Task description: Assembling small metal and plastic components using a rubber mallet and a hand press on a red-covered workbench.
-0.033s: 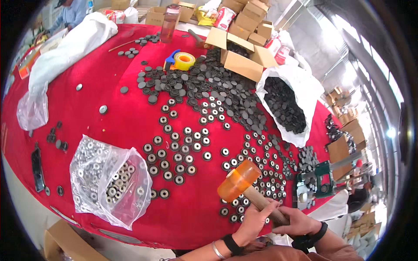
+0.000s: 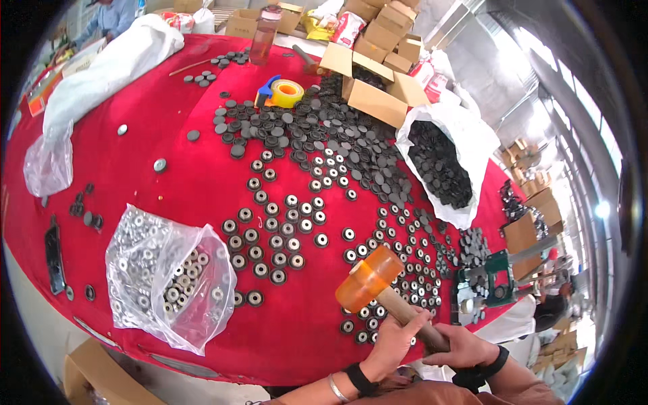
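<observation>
A mallet [image 2: 370,278] with an orange, see-through head and a wooden handle is held over the red-covered table. My left hand [image 2: 393,339] is closed on the middle of its handle. My right hand [image 2: 467,346] wraps round the handle's end. Under and beside the mallet head lie many round black caps with silver metal rings [image 2: 418,280], set out in loose rows; the head hides some. More black caps with metal rings [image 2: 271,225] stand left of the mallet. A clear plastic bag of metal washers [image 2: 169,283] rests further left.
Loose black caps [image 2: 324,131] are heaped at the back, beside a tape dispenser [image 2: 283,93], an open cardboard box [image 2: 378,101] and a white sack of caps [image 2: 442,162]. A green metal tool [image 2: 498,278] stands at the right edge. A pink bottle [image 2: 264,34] stands far back.
</observation>
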A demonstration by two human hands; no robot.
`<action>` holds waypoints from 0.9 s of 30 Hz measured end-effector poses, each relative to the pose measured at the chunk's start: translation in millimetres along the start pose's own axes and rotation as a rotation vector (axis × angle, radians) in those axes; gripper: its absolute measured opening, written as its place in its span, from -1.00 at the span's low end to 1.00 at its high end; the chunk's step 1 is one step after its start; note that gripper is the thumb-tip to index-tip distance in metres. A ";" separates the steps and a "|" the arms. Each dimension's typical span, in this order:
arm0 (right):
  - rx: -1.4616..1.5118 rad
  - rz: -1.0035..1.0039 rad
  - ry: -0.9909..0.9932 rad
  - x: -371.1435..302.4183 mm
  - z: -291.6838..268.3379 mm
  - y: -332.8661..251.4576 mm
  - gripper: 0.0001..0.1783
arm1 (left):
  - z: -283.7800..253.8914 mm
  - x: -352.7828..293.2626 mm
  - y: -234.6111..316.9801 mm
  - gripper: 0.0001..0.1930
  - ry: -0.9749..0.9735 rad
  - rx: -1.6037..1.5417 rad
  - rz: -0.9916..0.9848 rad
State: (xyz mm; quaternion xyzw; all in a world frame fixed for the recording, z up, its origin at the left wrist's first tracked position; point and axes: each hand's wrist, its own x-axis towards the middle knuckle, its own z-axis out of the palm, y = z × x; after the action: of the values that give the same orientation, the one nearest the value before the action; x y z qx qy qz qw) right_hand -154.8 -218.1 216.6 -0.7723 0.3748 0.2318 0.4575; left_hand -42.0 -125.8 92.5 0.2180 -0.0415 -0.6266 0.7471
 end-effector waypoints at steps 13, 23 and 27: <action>0.104 0.112 0.048 -20.8 52.2 -21.5 -0.58 | -2.3 -48.4 29.0 -0.76 -0.027 0.266 0.068; 0.596 0.001 -0.116 1.0 20.0 11.5 -0.60 | 14.1 -11.1 28.1 -0.65 0.032 0.760 0.049; 0.661 0.017 0.138 15.9 8.9 41.1 -0.63 | 5.5 41.9 61.2 -0.45 -0.085 1.519 -0.037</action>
State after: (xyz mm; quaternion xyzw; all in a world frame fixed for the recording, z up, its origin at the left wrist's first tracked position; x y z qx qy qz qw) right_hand -177.8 -228.4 179.3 -0.5928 0.4661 0.0489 0.6549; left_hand 21.2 -160.0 111.7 0.6488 -0.4864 -0.4461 0.3788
